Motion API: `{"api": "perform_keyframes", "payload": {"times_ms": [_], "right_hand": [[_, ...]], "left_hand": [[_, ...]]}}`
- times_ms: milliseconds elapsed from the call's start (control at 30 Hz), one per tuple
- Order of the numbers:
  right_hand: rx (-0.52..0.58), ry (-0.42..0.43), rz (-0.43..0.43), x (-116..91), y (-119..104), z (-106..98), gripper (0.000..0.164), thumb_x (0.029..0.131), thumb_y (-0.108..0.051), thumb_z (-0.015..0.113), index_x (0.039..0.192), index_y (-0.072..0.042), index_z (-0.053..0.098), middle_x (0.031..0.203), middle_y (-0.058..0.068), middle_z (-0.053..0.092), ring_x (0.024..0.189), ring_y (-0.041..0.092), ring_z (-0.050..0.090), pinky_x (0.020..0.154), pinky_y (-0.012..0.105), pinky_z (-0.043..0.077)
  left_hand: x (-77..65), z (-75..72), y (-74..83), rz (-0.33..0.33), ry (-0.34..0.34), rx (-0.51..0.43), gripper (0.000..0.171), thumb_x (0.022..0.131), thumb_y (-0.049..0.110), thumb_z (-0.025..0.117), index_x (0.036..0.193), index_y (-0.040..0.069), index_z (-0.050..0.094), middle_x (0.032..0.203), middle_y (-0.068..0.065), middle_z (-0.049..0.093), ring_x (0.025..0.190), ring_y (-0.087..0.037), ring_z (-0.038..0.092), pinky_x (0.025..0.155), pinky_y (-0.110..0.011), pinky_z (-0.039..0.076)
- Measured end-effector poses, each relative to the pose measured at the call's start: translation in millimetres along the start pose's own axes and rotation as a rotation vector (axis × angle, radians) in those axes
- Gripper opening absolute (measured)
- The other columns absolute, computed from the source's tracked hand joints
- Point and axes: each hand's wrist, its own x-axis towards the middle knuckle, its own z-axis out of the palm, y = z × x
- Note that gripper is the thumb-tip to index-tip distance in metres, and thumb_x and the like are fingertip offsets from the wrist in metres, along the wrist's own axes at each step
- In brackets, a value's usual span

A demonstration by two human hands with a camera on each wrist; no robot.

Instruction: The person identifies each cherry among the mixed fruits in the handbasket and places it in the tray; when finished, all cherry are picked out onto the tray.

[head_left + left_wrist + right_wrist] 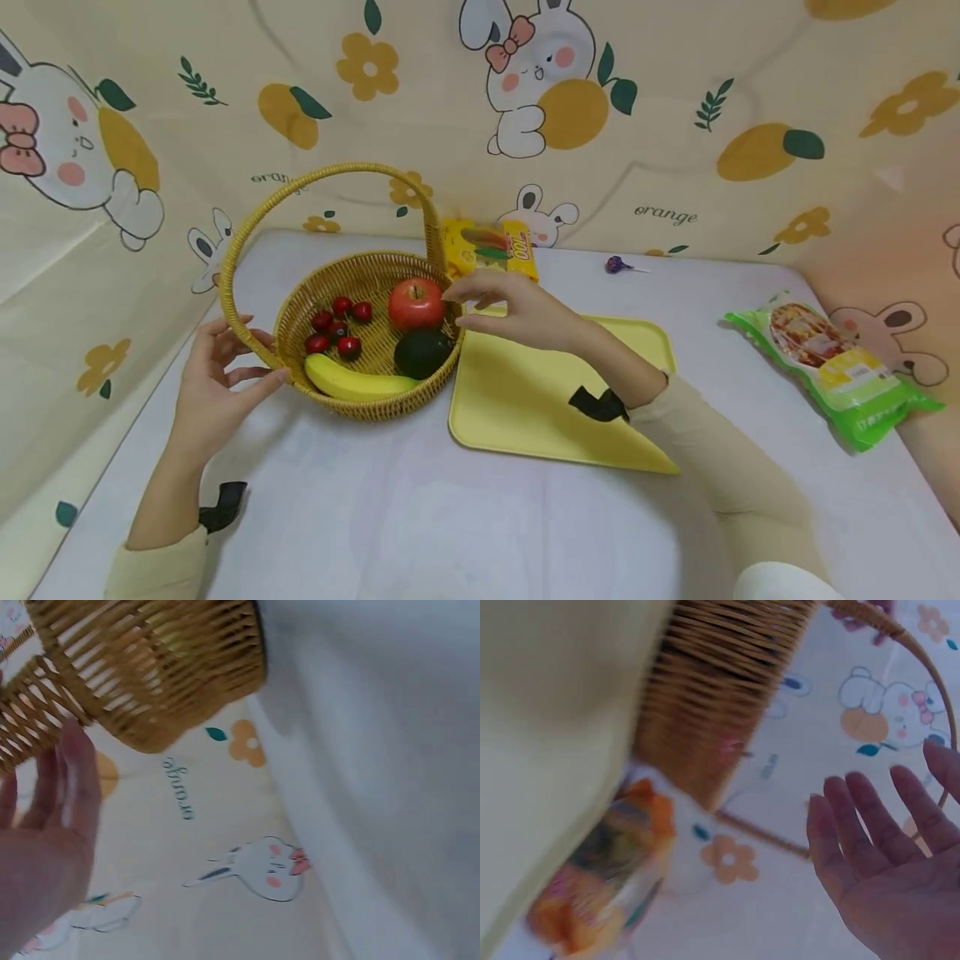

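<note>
Wicker basket, left hand spread at its left edge, right hand spread near right edge

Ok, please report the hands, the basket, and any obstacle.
Left hand on handle. Right hand open near apple. Basket holds fruit; tray close beside.

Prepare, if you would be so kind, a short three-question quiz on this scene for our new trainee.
1. True or false: the banana lies inside the basket.
2. Which thing lies to the right of the tray in the head view: (a) the cherries, (b) the green bag, or (c) the avocado?
3. Which hand is nearer the apple?

Key: 1. True. 2. (b). 3. The right hand.
</note>
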Motion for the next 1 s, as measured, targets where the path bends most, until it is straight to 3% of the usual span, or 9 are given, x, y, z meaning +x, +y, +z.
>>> {"api": "perform_keyframes", "payload": {"times_ms": [167, 300, 400, 567, 733, 867, 1000], "right_hand": [[0.031, -0.12, -0.042, 45.8, -13.4, 12.9, 0.028, 0.096, -0.013, 0.067, 0.123, -0.004, 0.066, 0.122, 0.004, 0.065, 0.107, 0.017, 0.06, 0.091, 0.037, 0.057], [0.046, -0.194, -0.051, 81.6, -18.2, 25.0, 0.03, 0.096, -0.014, 0.067, 0.124, -0.002, 0.065, 0.122, 0.006, 0.066, 0.106, 0.017, 0.061, 0.091, 0.03, 0.057], [0.02, -0.249, -0.039, 107.8, -16.9, 33.4, 0.032, 0.096, -0.015, 0.068, 0.125, -0.002, 0.065, 0.121, 0.006, 0.066, 0.104, 0.015, 0.061, 0.092, 0.026, 0.054], [0.028, -0.366, 0.036, 143.2, -13.3, 47.6, 0.036, 0.094, -0.009, 0.069, 0.128, -0.001, 0.062, 0.119, 0.007, 0.066, 0.105, 0.016, 0.062, 0.092, 0.022, 0.053], [0.095, -0.442, 0.108, 172.5, -6.7, 63.2, 0.038, 0.091, -0.001, 0.07, 0.129, 0.002, 0.061, 0.12, 0.014, 0.065, 0.114, 0.029, 0.062, 0.091, 0.022, 0.053], [0.141, -0.44, 0.155, 189.5, 1.5, 75.0, 0.042, 0.09, 0.002, 0.07, 0.13, 0.004, 0.06, 0.128, 0.02, 0.062, 0.119, 0.033, 0.059, 0.092, 0.025, 0.054], [0.193, -0.415, 0.229, 198.2, 14.0, 85.2, 0.043, 0.09, 0.004, 0.069, 0.132, 0.004, 0.058, 0.13, 0.021, 0.061, 0.119, 0.031, 0.058, 0.093, 0.036, 0.056]], "left_hand": [[-2.2, -0.9, -12.1, -0.001, -0.02, -0.113, 0.054, 0.073, -0.025, 0.073, 0.121, -0.012, 0.052, 0.115, -0.013, 0.06, 0.104, -0.017, 0.058, 0.078, -0.018, 0.059], [-4.0, -0.2, -21.3, 0.014, -0.028, -0.297, 0.052, 0.072, -0.029, 0.069, 0.12, -0.018, 0.051, 0.114, -0.014, 0.06, 0.104, -0.018, 0.059, 0.079, -0.022, 0.06], [-4.7, 0.5, -26.4, 0.034, -0.034, -0.349, 0.052, 0.073, -0.029, 0.069, 0.119, -0.018, 0.05, 0.113, -0.014, 0.06, 0.104, -0.018, 0.059, 0.081, -0.023, 0.06], [-7.3, 3.5, -30.4, 0.04, -0.032, -0.339, 0.054, 0.072, -0.029, 0.07, 0.12, -0.017, 0.049, 0.113, -0.015, 0.058, 0.104, -0.019, 0.057, 0.083, -0.023, 0.059], [-8.5, 5.2, -31.5, 0.036, -0.03, -0.296, 0.057, 0.072, -0.028, 0.071, 0.122, -0.015, 0.049, 0.115, -0.019, 0.056, 0.106, -0.02, 0.055, 0.085, -0.022, 0.059], [-8.9, 4.9, -31.5, 0.038, -0.026, -0.267, 0.058, 0.072, -0.027, 0.072, 0.124, -0.015, 0.049, 0.116, -0.019, 0.056, 0.107, -0.019, 0.054, 0.085, -0.021, 0.058], [-10.4, 3.7, -31.2, 0.037, -0.022, -0.235, 0.059, 0.072, -0.027, 0.072, 0.125, -0.015, 0.048, 0.115, -0.016, 0.056, 0.107, -0.018, 0.054, 0.085, -0.021, 0.058]]}}
